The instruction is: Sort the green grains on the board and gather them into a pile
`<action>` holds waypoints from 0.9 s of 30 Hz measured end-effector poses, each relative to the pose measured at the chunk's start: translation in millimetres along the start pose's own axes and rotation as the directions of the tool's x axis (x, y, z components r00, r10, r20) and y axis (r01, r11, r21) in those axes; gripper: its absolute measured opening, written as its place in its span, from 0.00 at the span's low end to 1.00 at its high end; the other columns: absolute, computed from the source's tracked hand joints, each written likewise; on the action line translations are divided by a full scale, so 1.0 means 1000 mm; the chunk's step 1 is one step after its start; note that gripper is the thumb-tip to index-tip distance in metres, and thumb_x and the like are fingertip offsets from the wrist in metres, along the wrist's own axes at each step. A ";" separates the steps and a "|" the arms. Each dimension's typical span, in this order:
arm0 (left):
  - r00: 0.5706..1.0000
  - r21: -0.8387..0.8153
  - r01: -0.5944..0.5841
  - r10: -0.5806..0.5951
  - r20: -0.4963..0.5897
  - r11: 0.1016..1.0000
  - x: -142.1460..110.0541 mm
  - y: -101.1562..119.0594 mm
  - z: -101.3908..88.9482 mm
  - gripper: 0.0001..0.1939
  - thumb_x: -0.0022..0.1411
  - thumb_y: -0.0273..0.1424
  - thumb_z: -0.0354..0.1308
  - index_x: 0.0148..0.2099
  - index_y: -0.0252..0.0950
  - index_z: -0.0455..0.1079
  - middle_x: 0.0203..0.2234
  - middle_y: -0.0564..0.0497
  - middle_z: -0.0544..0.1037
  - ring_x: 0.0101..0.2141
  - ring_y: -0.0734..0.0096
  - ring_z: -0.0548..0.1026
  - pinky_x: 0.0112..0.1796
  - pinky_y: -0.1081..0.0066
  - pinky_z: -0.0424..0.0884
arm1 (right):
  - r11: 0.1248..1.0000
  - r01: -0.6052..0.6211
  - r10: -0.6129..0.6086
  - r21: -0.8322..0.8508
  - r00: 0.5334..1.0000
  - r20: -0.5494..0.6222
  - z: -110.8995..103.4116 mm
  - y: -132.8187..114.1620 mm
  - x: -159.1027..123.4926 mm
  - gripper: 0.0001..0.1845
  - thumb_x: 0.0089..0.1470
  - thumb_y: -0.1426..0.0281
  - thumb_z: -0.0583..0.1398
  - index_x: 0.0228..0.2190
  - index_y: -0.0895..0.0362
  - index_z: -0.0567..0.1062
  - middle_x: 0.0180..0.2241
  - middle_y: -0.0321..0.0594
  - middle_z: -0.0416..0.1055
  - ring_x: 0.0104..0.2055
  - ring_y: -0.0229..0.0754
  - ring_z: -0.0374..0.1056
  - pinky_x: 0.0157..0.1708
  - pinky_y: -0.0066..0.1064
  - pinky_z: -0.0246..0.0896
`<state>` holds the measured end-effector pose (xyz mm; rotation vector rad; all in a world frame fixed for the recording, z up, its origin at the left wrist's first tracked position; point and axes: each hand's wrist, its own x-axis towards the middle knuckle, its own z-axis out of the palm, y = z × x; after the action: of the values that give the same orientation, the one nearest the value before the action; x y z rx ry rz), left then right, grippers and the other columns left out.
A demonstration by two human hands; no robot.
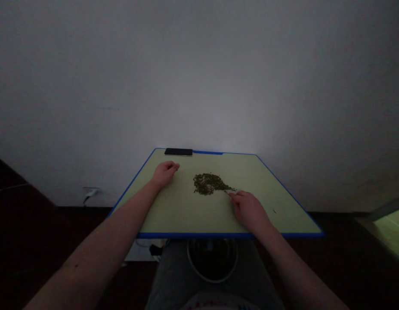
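Observation:
A loose pile of small greenish-brown grains (206, 184) lies spread on the middle of the pale table (186, 215), with a tail of grains trailing right. My right hand (249, 210) is closed around a small, thin pale tool (229, 192), whose tip touches the tail's near side; its exact kind is too small and dark to tell. Left of the pile, my left hand (165, 173) rests near the tabletop with its fingers curled together. Whether anything is pinched in them is hidden.
A black phone (178, 151) lies at the table's back left edge, close to the wall. Blue edging (231, 235) rims the table. On my lap below the front edge sits a metal bowl (215, 280). A tiny thin object (274, 211) lies right of my right hand.

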<state>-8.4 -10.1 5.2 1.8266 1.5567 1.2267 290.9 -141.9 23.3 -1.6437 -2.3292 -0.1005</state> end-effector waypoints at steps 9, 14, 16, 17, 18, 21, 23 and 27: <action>1.000 0.004 0.015 -0.015 -0.008 1.000 -0.003 0.008 -0.001 0.17 0.52 0.44 0.50 0.23 0.35 0.64 0.13 0.58 0.59 0.18 0.79 0.57 0.22 0.75 0.53 | 0.998 0.002 0.000 0.063 1.000 -0.022 0.000 0.004 -0.008 0.18 0.55 0.73 0.49 0.43 0.59 0.74 0.34 0.44 0.72 0.38 0.42 0.65 0.42 0.32 0.58; 1.000 0.023 0.023 -0.023 -0.011 0.999 -0.001 0.007 -0.001 0.17 0.52 0.44 0.50 0.23 0.35 0.64 0.13 0.57 0.59 0.18 0.78 0.58 0.22 0.74 0.53 | 0.999 0.001 0.000 0.051 1.000 -0.026 -0.002 0.000 -0.015 0.18 0.55 0.73 0.49 0.44 0.59 0.73 0.34 0.44 0.72 0.38 0.42 0.64 0.41 0.32 0.57; 1.000 0.028 0.024 -0.024 -0.009 0.999 0.000 0.004 0.000 0.18 0.52 0.45 0.50 0.23 0.35 0.65 0.13 0.57 0.59 0.18 0.78 0.58 0.22 0.74 0.53 | 0.999 0.021 -0.020 0.040 0.999 -0.025 0.000 -0.003 -0.016 0.18 0.55 0.73 0.49 0.44 0.59 0.73 0.34 0.44 0.72 0.38 0.42 0.64 0.42 0.32 0.57; 1.000 0.032 0.020 -0.020 -0.007 0.999 0.000 0.003 0.000 0.18 0.52 0.45 0.50 0.24 0.35 0.65 0.13 0.57 0.59 0.18 0.78 0.58 0.22 0.74 0.53 | 0.999 0.028 -0.027 0.032 0.999 -0.023 0.001 -0.004 -0.016 0.18 0.55 0.73 0.49 0.45 0.59 0.73 0.35 0.44 0.72 0.38 0.43 0.64 0.42 0.32 0.57; 1.000 0.037 0.016 -0.016 -0.005 0.999 0.001 0.002 0.000 0.18 0.52 0.45 0.50 0.24 0.35 0.65 0.13 0.57 0.59 0.18 0.78 0.58 0.22 0.74 0.53 | 0.999 0.032 -0.032 0.024 0.999 -0.021 0.001 -0.004 -0.015 0.18 0.55 0.73 0.49 0.45 0.59 0.72 0.35 0.45 0.72 0.38 0.43 0.64 0.42 0.33 0.57; 1.000 0.045 0.010 -0.011 0.006 0.999 0.000 0.002 -0.001 0.19 0.53 0.46 0.49 0.24 0.35 0.65 0.13 0.57 0.59 0.18 0.78 0.58 0.21 0.74 0.53 | 1.000 0.018 -0.018 0.001 1.000 -0.019 0.002 -0.003 -0.012 0.19 0.54 0.73 0.49 0.45 0.59 0.72 0.35 0.45 0.72 0.38 0.43 0.64 0.41 0.33 0.56; 1.000 0.042 0.013 -0.013 0.010 0.999 0.000 0.002 -0.001 0.19 0.52 0.46 0.49 0.24 0.35 0.64 0.13 0.57 0.59 0.18 0.78 0.58 0.22 0.74 0.53 | 1.000 0.012 -0.012 0.005 1.000 -0.020 0.002 0.000 -0.010 0.18 0.54 0.73 0.49 0.44 0.59 0.73 0.35 0.45 0.72 0.38 0.43 0.64 0.42 0.33 0.56; 1.000 0.017 0.029 -0.029 0.005 0.999 -0.001 0.003 0.000 0.19 0.52 0.46 0.50 0.24 0.35 0.64 0.13 0.57 0.60 0.18 0.78 0.58 0.21 0.74 0.53 | 0.999 0.020 -0.020 0.039 1.000 -0.010 0.000 0.004 -0.004 0.18 0.54 0.73 0.49 0.44 0.59 0.73 0.36 0.44 0.72 0.39 0.42 0.65 0.43 0.33 0.57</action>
<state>-6.9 -12.1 7.7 1.8103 1.5898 1.1982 296.4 -144.6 21.9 -1.5980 -2.3262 -0.0660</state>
